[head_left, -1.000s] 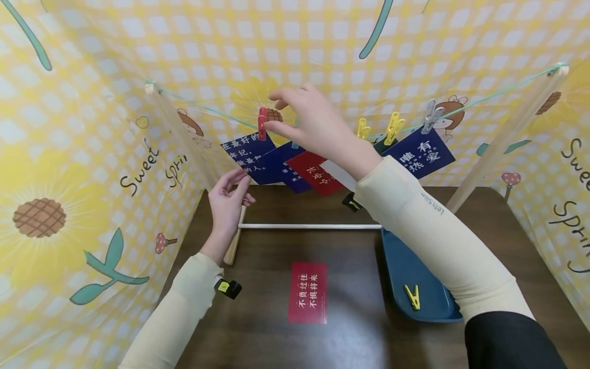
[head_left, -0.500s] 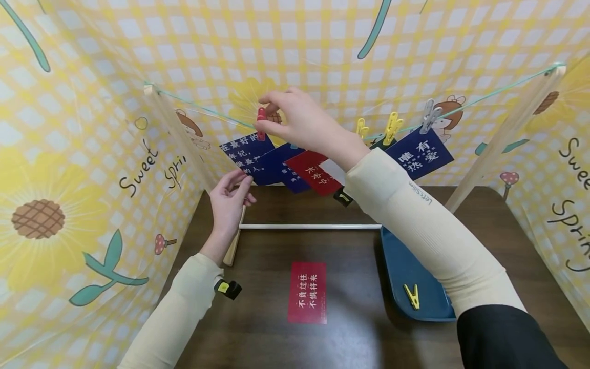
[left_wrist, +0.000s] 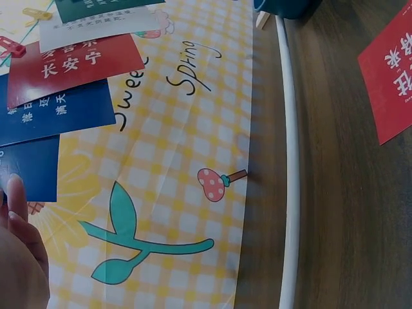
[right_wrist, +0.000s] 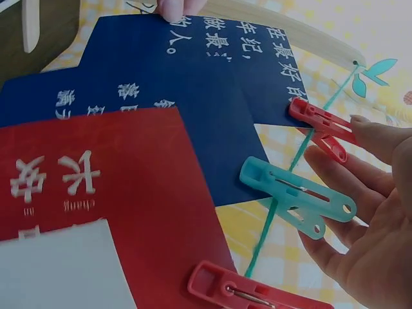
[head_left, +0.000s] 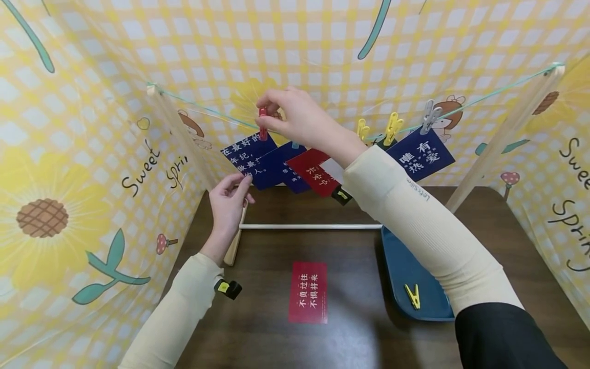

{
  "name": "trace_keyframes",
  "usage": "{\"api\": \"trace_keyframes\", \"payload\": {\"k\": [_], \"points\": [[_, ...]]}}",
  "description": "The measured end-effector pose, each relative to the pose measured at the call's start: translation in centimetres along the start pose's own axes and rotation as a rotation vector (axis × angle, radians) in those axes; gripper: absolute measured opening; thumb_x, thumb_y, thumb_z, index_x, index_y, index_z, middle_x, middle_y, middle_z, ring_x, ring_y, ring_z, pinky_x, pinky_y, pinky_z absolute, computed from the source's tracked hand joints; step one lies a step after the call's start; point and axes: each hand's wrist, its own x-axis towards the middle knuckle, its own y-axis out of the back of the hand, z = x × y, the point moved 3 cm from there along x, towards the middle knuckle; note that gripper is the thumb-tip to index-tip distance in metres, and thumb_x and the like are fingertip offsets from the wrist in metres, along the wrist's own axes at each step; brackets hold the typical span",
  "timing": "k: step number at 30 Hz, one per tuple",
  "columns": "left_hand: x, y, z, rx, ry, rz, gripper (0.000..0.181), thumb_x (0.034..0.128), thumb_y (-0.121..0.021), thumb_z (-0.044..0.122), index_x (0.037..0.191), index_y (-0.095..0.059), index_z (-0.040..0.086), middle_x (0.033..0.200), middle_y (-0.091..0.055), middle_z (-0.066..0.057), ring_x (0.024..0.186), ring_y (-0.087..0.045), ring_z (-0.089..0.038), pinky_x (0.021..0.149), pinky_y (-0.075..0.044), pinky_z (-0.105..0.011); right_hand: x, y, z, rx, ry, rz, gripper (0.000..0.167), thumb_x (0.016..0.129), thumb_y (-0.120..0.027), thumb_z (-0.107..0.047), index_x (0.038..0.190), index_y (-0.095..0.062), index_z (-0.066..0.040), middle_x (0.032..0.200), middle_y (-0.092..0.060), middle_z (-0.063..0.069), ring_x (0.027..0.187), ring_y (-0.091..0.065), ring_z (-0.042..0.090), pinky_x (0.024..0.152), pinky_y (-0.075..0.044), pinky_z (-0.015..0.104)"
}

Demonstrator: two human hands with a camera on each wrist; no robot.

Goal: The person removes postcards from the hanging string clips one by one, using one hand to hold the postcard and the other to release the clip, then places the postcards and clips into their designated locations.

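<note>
In the head view, my right hand (head_left: 299, 115) pinches the handles of a red clothespin (head_left: 263, 125) at the green cord's left part. The clothespin's (right_wrist: 312, 119) jaws sit on the edge of the leftmost dark blue card (right_wrist: 257, 71), which has white lettering. My left hand (head_left: 228, 202) pinches this card's lower edge, thumb in front. Beside it, in the right wrist view, a teal clothespin (right_wrist: 296, 193) holds another blue card (right_wrist: 212, 129). A second red clothespin (right_wrist: 244, 290) sits on a red card (right_wrist: 141, 167), partly covered by a white card (right_wrist: 58, 270).
Yellow clothespins (head_left: 393, 128) and a grey one (head_left: 430, 118) hang farther right, above a blue card (head_left: 421, 154). Wooden posts (head_left: 507, 136) hold the cord; a white rod (head_left: 309, 226) crosses low. A red card (head_left: 308, 293) and a blue tray (head_left: 396, 292) with a yellow clothespin (head_left: 412, 297) lie on the table.
My right hand has moved left onto the red clothespin, its fingers closing from spread to a pinch on the handles. The left hand has stayed almost still at the card's lower edge.
</note>
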Motion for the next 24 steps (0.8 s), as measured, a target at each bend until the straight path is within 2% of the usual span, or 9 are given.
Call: {"api": "trace_keyframes", "payload": {"k": [7,12,15,24], "points": [[0.07,0.3,-0.11,-0.009,-0.02,0.011,0.014,0.0936,-0.075,-0.001,0.097,-0.07,-0.014,0.081,-0.074,0.004,0.044,-0.055,-0.006,0.045,-0.04,-0.017,-0.01,-0.02,0.07,0.04,0.003,0.001,0.035,0.104,-0.066,-0.027,0.13,-0.063,-0.004,0.117,-0.073,0.006,0.12,-0.061,0.02,0.105,-0.044,0.033],[0.3,0.6,-0.48,-0.063,-0.021,0.047,0.002,0.0915,-0.077,-0.003,0.09,-0.078,-0.005,0.076,-0.074,0.002,0.042,-0.049,-0.005,0.045,-0.042,-0.017,-0.15,-0.08,0.13,0.052,0.036,0.009,0.029,0.104,-0.067,-0.025,0.124,-0.063,-0.005,0.107,-0.073,0.002,0.116,-0.059,0.018,0.103,-0.042,0.034],[0.36,0.69,-0.62,-0.077,-0.021,0.05,0.008,0.0917,-0.075,-0.005,0.089,-0.08,0.0,0.075,-0.074,0.002,0.042,-0.048,-0.005,0.045,-0.043,-0.018,-0.34,-0.05,0.13,0.054,0.049,0.016,0.025,0.103,-0.067,-0.023,0.121,-0.063,-0.006,0.102,-0.074,0.0,0.115,-0.057,0.017,0.102,-0.04,0.033],[0.04,0.77,-0.49,-0.077,-0.032,0.045,0.005,0.0912,-0.076,-0.006,0.09,-0.079,-0.003,0.077,-0.073,0.001,0.043,-0.048,-0.005,0.045,-0.043,-0.018,-0.74,0.12,0.06,-0.046,0.089,0.116,0.02,0.101,-0.07,-0.024,0.114,-0.067,-0.009,0.104,-0.076,-0.001,0.123,-0.052,0.02,0.112,-0.03,0.036]]}}
